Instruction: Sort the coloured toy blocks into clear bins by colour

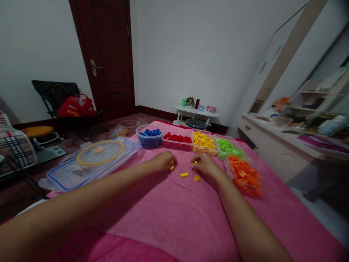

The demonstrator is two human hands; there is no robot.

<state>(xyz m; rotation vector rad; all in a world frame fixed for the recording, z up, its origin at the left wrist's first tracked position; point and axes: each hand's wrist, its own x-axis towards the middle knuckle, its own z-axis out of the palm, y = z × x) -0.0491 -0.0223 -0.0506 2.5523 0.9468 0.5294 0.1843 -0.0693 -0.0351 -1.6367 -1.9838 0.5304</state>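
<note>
My left hand (pixel 163 161) is closed at the middle of the pink cloth, its fingertips on small yellow toy bricks (pixel 171 168). To its right, my right hand (pixel 204 164) is closed too, pinching a yellow toy brick (pixel 195 163) that its fingers partly cover. Between and just in front of the hands lie a yellow studded brick (pixel 184 175) and a round yellow piece (pixel 196 178). Beyond the right hand stands a clear box of yellow bricks (pixel 203 140). The exact shapes of the held pieces are too small to make out.
Containers of blue bricks (pixel 149 133), red bricks (pixel 177 138), green bricks (pixel 228 146) and orange bricks (pixel 244 174) curve around the hands. Stacked clear lids (pixel 92 167) lie at the left edge of the pink cloth (pixel 163 218). A white dresser (pixel 272 145) stands to the right.
</note>
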